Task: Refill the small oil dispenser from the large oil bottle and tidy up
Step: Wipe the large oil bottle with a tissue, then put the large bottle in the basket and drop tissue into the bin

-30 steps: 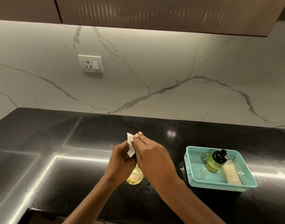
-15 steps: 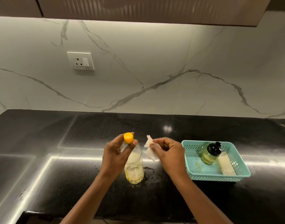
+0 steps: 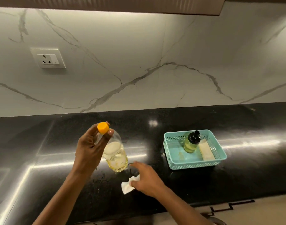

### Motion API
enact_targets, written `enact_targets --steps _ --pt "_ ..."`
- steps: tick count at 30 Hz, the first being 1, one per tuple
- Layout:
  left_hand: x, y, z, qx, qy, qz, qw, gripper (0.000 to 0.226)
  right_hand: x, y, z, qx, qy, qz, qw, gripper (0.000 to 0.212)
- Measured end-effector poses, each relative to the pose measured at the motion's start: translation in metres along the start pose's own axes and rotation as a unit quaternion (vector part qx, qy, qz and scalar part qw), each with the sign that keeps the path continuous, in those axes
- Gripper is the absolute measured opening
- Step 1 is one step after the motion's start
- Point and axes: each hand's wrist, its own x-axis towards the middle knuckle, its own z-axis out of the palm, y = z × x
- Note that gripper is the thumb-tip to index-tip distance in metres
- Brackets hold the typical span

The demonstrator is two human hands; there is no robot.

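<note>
- The wall (image 3: 155,46) behind both grips is pale, smooth marble with grey veins; a cabinet's lower edge cuts it off at the top.
- The surface (image 3: 236,176) under the grips is glossy, speckled black stone with streaks of glare. Small wet specks lie below the left grip.
- A basket (image 3: 169,143) of perforated teal plastic, rectangular, stands well to the right of the right grip.
- The large bottle (image 3: 117,158) is clear rounded plastic with yellow oil pooled in its lower part. It tilts away from the left grip toward the right one, and I cannot tell whether its base touches the surface.
- The left grip (image 3: 88,150) grasps the bottle's neck, fingers and thumb curled round it just below the cap and hiding the neck.
- The right grip (image 3: 147,181) is released, with fingers spread and blurred. It lies low over the surface, its thumb on the tissue.
- The small dispenser (image 3: 191,142), yellow-filled with a black pump top, stands upright inside the basket, far from either grip.
- A pale oblong pad (image 3: 206,151) lies beside it in the basket.
- The tissue (image 3: 126,187), white and crumpled, is partly hidden under the right grip.
- The cap (image 3: 103,127), a round orange-yellow one, sits above the left grip's fingertips.
</note>
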Motion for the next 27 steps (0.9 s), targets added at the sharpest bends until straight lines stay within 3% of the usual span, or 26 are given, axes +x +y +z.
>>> enact_targets --steps 4,6,10,15,22,27 --pt "0.010 0.020 0.026 -0.004 -0.032 0.041 0.999 0.033 -0.002 -0.021 -0.034 0.071 0.085 -0.039 0.993 0.075" --pt "0.016 0.031 0.047 -0.013 -0.056 0.045 0.997 0.028 -0.002 -0.026 -0.051 0.090 0.138 -0.053 0.985 0.075" --pt "0.031 0.055 0.089 -0.016 -0.094 0.060 0.994 0.029 -0.009 -0.019 -0.088 0.057 0.232 -0.036 0.970 0.069" --pt "0.052 0.072 0.148 -0.017 -0.153 0.076 0.985 0.031 -0.025 0.009 -0.139 0.033 0.294 -0.003 0.955 0.062" --pt "0.062 0.055 0.222 -0.013 -0.206 0.029 0.978 0.033 -0.025 0.071 -0.164 0.032 0.321 0.081 0.943 0.061" --pt "0.063 0.021 0.241 -0.003 -0.222 -0.024 0.975 0.055 -0.014 0.098 -0.155 0.038 0.297 0.111 0.948 0.058"
